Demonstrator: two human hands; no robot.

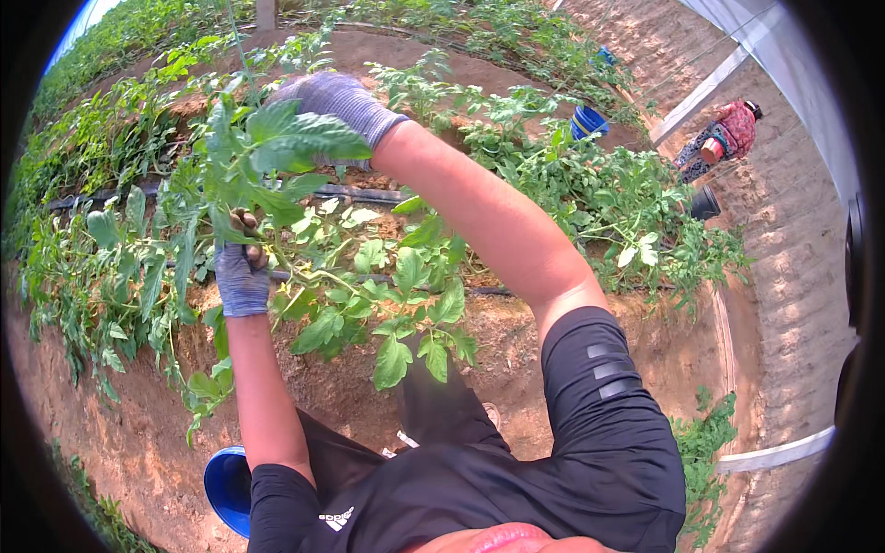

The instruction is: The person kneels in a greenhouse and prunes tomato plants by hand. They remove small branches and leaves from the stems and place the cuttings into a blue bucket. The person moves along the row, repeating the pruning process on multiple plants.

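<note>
Both my hands wear grey-blue knitted gloves, the left one with bare, soil-stained fingertips. My left hand is closed around the stem of a leafy tomato plant, low among its leaves. Above it and to the right, my right hand is bent over the top of the same plant, beside a thin green string that runs upward. Its fingers are hidden behind the leaves and the hand is slightly blurred, so its grip does not show. Small yellow flowers and a leafy side branch hang right of my left hand.
Black drip hoses run along the planted bed. A blue bucket stands by my left side, another blue bucket and a black bucket farther off. A person is on the path at right, near a slanted post.
</note>
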